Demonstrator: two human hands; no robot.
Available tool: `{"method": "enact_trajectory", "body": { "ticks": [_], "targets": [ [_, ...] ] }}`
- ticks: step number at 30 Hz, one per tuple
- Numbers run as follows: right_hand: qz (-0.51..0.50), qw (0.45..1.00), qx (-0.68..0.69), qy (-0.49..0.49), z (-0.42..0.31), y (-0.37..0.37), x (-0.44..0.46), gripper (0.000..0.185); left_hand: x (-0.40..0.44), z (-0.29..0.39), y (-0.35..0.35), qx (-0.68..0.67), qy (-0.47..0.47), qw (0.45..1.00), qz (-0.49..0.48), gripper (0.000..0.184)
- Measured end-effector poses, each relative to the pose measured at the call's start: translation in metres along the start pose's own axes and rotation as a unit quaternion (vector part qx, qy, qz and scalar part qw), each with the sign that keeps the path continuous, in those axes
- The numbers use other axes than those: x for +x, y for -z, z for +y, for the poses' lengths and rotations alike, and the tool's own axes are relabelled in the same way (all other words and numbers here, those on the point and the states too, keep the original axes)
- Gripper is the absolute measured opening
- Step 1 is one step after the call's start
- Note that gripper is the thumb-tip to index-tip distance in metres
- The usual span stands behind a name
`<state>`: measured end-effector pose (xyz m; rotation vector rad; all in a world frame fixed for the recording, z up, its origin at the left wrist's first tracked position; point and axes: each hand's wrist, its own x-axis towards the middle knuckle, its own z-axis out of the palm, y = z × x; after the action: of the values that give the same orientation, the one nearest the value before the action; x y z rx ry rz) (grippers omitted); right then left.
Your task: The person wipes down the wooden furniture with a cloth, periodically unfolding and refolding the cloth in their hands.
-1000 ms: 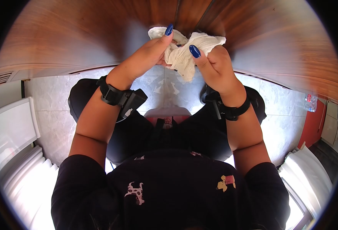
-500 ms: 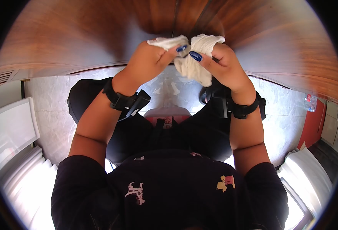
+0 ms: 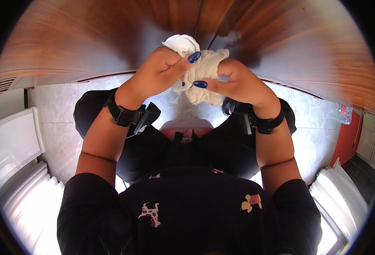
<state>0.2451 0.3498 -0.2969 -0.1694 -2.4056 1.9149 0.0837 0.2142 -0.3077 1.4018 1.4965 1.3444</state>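
In the head view, the left hand [image 3: 164, 70] and the right hand [image 3: 238, 83] hold a crumpled cream-white cloth [image 3: 206, 70] between them, in front of the near edge of the wooden tabletop [image 3: 306, 55]. The left fingers grasp the cloth's left part, with 1 blue-nailed thumb laid across it, and a whiter fold sticks up above that hand. The right fingers grasp the cloth from the other side, their blue-nailed thumb pointing left and lying lower than the left thumb. The other fingers are mostly hidden, and whether the cloth touches the tabletop cannot be told. Its lower end hangs loose below the thumbs, seen against the grey tiled floor [image 3: 58, 106]. Each wrist wears 1 black band with a small device; the 2 bands [image 3: 123, 115] lie over the dark trousers [image 3: 149, 155] in the view. Between the knees shows a pale and red object [image 3: 186, 125], partly covered. The dark shirt [image 3: 196, 204] carries small animal prints. At the far right, a clear bottle [image 3: 345, 114] with a red label is near the tabletop's edge, beside a red panel [image 3: 348, 138].
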Motion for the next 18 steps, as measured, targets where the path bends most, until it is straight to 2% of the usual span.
{"method": "enact_trajectory", "body": {
  "ticks": [1, 3, 4, 7, 8, 9, 11, 12, 14, 15, 18],
  "targets": [
    [-0.028, 0.998, -0.003, -0.054, -0.002, -0.002, 0.001, 0.017, 0.0, -0.001, 0.001, 0.0, 0.0, 1.0, 0.0, 0.048],
    [-0.001, 1.0, -0.011, -0.018, 0.0, -0.007, 0.001, 0.016, 0.002, -0.003, 0.0, 0.067, 0.067, 0.995, 0.03, 0.048],
    [0.018, 0.999, -0.037, -0.019, 0.002, -0.008, 0.003, 0.016, 0.003, 0.001, -0.001, 0.041, 0.11, 0.992, 0.045, 0.041],
    [0.053, 0.997, -0.052, -0.018, 0.004, -0.008, 0.004, 0.014, 0.003, -0.021, -0.005, -0.006, 0.108, 0.992, 0.069, 0.036],
    [0.063, 0.997, -0.027, -0.019, 0.004, -0.008, 0.005, 0.014, 0.001, -0.025, 0.0, 0.033, 0.159, 0.987, 0.003, 0.041],
    [0.074, 0.997, -0.003, -0.019, 0.004, -0.007, 0.005, 0.014, 0.0, -0.02, -0.002, 0.033, 0.159, 0.987, 0.003, 0.041],
    [0.062, 0.998, -0.017, -0.015, 0.005, -0.006, 0.003, 0.015, -0.003, -0.004, -0.006, 0.013, 0.279, 0.958, -0.069, 0.052],
    [0.054, 0.998, -0.026, 0.005, 0.005, -0.005, 0.003, 0.015, -0.003, -0.004, -0.002, -0.027, 0.277, 0.953, -0.123, 0.053],
    [0.045, 0.998, -0.035, 0.025, 0.006, -0.003, 0.002, 0.015, -0.001, 0.001, 0.004, -0.027, 0.261, 0.956, -0.132, 0.05],
    [0.058, 0.998, 0.002, 0.012, 0.005, 0.0, 0.001, 0.014, 0.0, 0.003, 0.006, -0.027, 0.245, 0.959, -0.142, 0.047],
    [0.071, 0.993, 0.087, -0.041, 0.001, 0.017, -0.004, 0.014, -0.006, -0.011, 0.013, -0.046, 0.195, 0.976, -0.09, 0.041]
  ]
}}
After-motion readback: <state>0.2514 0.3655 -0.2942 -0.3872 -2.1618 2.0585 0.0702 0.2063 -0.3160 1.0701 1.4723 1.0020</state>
